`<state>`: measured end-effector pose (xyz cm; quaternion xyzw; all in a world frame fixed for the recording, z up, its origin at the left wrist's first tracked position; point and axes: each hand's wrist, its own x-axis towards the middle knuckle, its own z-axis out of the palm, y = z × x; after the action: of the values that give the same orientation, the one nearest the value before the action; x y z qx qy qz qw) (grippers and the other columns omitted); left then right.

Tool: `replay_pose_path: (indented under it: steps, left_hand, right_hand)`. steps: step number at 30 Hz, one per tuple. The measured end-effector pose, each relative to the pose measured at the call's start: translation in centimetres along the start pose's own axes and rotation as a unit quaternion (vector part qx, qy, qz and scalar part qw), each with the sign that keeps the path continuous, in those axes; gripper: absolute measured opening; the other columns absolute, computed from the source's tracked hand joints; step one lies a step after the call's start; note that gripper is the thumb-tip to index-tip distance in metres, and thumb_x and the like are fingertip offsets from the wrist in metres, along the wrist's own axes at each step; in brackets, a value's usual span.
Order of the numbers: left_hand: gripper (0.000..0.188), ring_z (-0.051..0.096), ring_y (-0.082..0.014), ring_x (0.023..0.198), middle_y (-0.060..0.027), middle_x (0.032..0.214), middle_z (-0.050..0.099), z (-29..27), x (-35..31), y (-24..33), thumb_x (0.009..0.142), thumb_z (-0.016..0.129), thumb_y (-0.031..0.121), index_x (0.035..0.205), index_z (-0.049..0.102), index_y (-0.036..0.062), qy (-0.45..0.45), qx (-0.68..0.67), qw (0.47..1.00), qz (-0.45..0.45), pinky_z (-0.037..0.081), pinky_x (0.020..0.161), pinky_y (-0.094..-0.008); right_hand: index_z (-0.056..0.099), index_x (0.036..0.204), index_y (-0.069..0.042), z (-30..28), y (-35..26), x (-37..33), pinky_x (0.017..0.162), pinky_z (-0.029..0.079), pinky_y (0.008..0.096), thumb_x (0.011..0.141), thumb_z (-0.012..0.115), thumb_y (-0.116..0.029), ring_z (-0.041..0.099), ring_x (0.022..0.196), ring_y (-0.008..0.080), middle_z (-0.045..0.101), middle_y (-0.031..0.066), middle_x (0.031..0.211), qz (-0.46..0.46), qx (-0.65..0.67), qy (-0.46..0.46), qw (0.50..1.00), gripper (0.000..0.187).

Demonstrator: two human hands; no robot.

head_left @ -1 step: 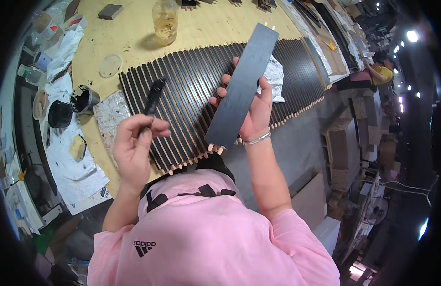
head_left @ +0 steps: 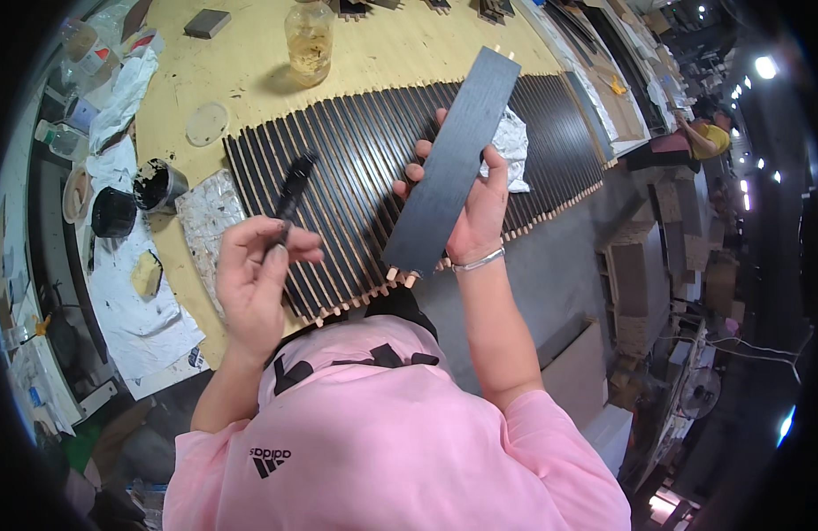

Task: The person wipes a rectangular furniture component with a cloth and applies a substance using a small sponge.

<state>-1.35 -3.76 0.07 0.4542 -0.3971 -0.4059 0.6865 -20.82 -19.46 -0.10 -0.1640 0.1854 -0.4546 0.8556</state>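
Observation:
My left hand (head_left: 257, 279) pinches a slim black brush (head_left: 294, 188) between thumb and fingers. Its dark, bristly-looking head points up and away from me. My right hand (head_left: 477, 217) grips a flat dark board (head_left: 453, 164) by its long edges, with pale dowels sticking out at both ends. The board is held tilted, and the brush is apart from it. Beneath both hands, many similar dark boards (head_left: 338, 142) stand on edge in a close row on the table, pale dowel ends along both sides. Behind my right fingers lies a crumpled white sheet (head_left: 513, 150).
At the left are two black-stained pots (head_left: 158, 184), a yellow sponge (head_left: 147, 273) and a stained slab (head_left: 207, 212). A clear jar of amber liquid (head_left: 309, 44) and a round lid (head_left: 207, 124) stand beyond the row. A person in yellow (head_left: 711, 140) is at the far right.
My left hand has shifted slightly right with the brush, which leans a little more to the right. The board in my right hand has barely moved.

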Motion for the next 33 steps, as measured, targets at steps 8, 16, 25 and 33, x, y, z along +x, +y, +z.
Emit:
replay_pose_path:
  steps: [8, 16, 25, 33]
  left_hand:
    - [0.032, 0.067, -0.0223, 0.081, -0.0185, 0.097, 0.066, 1.1, -2.8, 0.3, 0.099, 0.048, 0.008, 0.126, 0.043, -0.0059, -0.049, -0.081, 0.987, -0.130, 0.055, 0.077, -0.0330]
    - [0.021, 0.064, -0.0181, 0.069, -0.0156, 0.083, 0.066, 0.9, -3.2, 0.2, 0.100, 0.047, 0.008, 0.118, 0.047, -0.0026, -0.062, -0.084, 0.985, -0.134, 0.055, 0.067, -0.0299]
    - [0.020, 0.068, -0.0196, 0.076, -0.0160, 0.089, 0.068, 0.8, -3.8, 0.8, 0.097, 0.053, 0.005, 0.110, 0.061, -0.0080, -0.014, -0.017, 0.998, -0.061, 0.058, 0.070, -0.0298]
    - [0.022, 0.067, -0.0242, 0.076, -0.0179, 0.095, 0.062, 0.2, -3.0, 0.8, 0.095, 0.058, 0.010, 0.108, 0.062, -0.0071, -0.044, 0.013, 0.998, 0.041, 0.058, 0.068, -0.0337]
  right_hand:
    - [0.038, 0.137, -0.019, 2.4, 0.2, -0.1, 0.074, 0.055, 0.0481, 0.099, 0.047, -0.042, 0.064, 0.079, 0.0253, 0.060, 0.0136, 0.104, -0.137, -0.020, 0.087, 0.987, 0.046]
    - [0.048, 0.130, -0.010, 3.2, -0.2, -0.2, 0.080, 0.051, 0.0491, 0.095, 0.050, -0.036, 0.063, 0.081, 0.0283, 0.062, 0.0153, 0.099, -0.144, -0.046, 0.085, 0.985, 0.043]
    - [0.045, 0.129, -0.009, 5.0, -0.5, -1.2, 0.078, 0.053, 0.0463, 0.093, 0.053, -0.030, 0.063, 0.079, 0.0284, 0.062, 0.0169, 0.097, -0.179, -0.002, 0.117, 0.977, 0.043]
    - [0.042, 0.133, -0.013, 5.9, -0.6, -1.5, 0.079, 0.052, 0.0473, 0.094, 0.056, -0.022, 0.063, 0.082, 0.0294, 0.059, 0.0155, 0.097, -0.148, -0.021, 0.116, 0.982, 0.042]
